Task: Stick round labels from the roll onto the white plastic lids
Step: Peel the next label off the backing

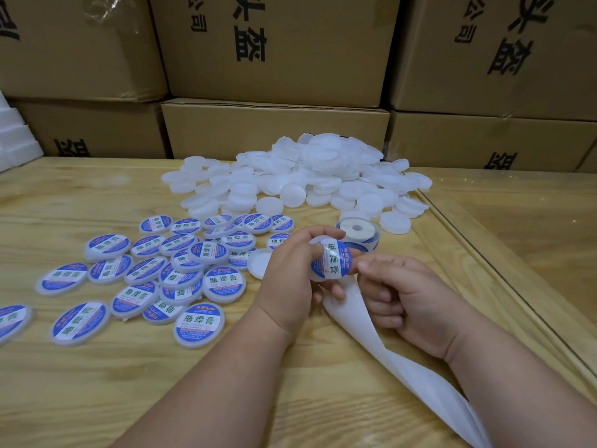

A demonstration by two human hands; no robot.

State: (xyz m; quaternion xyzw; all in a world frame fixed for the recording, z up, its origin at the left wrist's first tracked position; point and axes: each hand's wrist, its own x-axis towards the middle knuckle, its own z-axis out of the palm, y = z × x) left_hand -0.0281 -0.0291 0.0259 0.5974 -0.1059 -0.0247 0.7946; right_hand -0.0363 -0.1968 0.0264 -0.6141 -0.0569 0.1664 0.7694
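Your L hand grips a lid just right of frame centre: thumb curled over its top edge, fingers wrapped under it. The lid stands tilted on edge, face toward you, w/ a blue-and-white label on that face. Can't tell if the label is pressed flat all round.

Your R hand sits at 3 o'clock of the lid, fingers curled into the palm, thumb and index tip meeting right at the lid's edge. Whether they pinch the label's rim or just touch it, can't tell.

Backing strip, bare white, runs from under the lid toward 5 o'clock, twists once and leaves the frame at bottom right. Roll lies flat on the table at 1 o'clock of the lid, just behind your L fingers, white core hole up.

Labelled lids are spread at 9 o'clock of your L hand, approx two dozen, many overlapping, labels up. One plain lid lies touching the near edge of that group, partly hidden by your L hand. Blank lids are heaped at 12 o'clock, piled highest toward the back right.

Cartons w/ black print are stacked behind the table. White foam blocks sit at the far left edge.
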